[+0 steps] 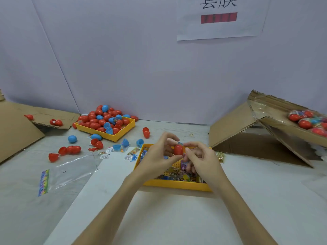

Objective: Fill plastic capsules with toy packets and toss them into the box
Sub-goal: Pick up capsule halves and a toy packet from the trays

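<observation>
- The red capsule is held up between both hands, just above the far end of the near yellow tray. Its long axis stands roughly upright, rounded end up.
- The left hand grips it from the left, thumb under the lower part and fingers curled round behind.
- The right hand comes in from the right, fingertips pinching at the capsule's upper edge, where a small bit of a packet shows. Whether the two halves are fully pressed shut cannot be made out.
- My reading: the packet is being tucked in and the capsule closed, so the toss is not yet due.
- The relation that matters next: the cardboard box lies well off to the right and further back, tipped so that its opening faces the hands, with finished capsules already inside. The right hand is the nearer one for the throw.
- The near tray under the hands holds the toy packets.
- To the far left a second yellow tray is heaped with empty red and blue capsules, with more halves and a few stray packets scattered on the table around it.
- A clear plastic bag lies flat at the left.
</observation>
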`<state>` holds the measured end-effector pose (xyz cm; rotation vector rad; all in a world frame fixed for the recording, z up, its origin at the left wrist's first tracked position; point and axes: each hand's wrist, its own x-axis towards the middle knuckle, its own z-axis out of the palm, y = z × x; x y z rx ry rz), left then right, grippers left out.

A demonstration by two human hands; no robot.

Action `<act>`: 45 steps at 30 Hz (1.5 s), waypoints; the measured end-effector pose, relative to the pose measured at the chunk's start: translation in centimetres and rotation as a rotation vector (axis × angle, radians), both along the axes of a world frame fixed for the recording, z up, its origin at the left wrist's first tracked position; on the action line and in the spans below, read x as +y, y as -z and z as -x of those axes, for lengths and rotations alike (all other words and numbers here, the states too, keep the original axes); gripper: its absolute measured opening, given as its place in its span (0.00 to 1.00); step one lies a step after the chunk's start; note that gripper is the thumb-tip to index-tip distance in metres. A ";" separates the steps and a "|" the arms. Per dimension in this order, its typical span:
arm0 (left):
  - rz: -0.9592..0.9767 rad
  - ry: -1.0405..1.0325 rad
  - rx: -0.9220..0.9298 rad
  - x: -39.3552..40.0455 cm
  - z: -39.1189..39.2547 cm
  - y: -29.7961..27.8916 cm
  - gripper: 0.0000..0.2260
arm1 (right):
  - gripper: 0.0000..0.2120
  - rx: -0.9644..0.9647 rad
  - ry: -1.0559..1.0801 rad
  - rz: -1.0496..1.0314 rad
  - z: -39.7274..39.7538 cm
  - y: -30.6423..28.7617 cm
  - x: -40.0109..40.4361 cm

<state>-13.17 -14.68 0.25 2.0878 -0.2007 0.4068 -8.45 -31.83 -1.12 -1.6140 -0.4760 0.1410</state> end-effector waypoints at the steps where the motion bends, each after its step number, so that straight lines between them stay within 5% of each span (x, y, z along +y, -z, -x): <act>1: 0.006 0.008 0.008 -0.5 0.3 0.1 0.18 | 0.07 -0.009 0.000 0.003 0.0 0.0 0.0; 11: -0.014 -0.010 -0.113 -0.4 1.1 0.9 0.17 | 0.07 -0.053 -0.055 0.080 0.1 0.2 0.0; 16: 0.151 -0.033 -0.109 -0.3 1.1 1.0 0.13 | 0.09 0.032 -0.070 -0.005 0.3 -0.4 -0.1; 22: 0.188 -0.069 -0.054 -0.3 1.1 0.9 0.09 | 0.09 -0.085 -0.087 0.035 0.5 -0.5 -0.3; 26: 0.208 -0.033 -0.048 -0.6 1.3 0.7 0.16 | 0.07 -0.036 -0.078 0.038 0.1 0.0 -0.2; 32: 0.244 -0.003 -0.056 -0.1 1.2 0.7 0.10 | 0.18 -0.043 -0.127 0.096 0.2 0.2 0.2; 40: 0.268 -0.082 -0.047 -0.1 1.1 0.7 0.13 | 0.05 -0.179 -0.066 0.048 0.5 0.3 0.2; 45: 0.277 0.034 0.007 -0.2 1.2 0.5 0.13 | 0.09 -0.144 -0.050 0.024 0.5 0.3 0.2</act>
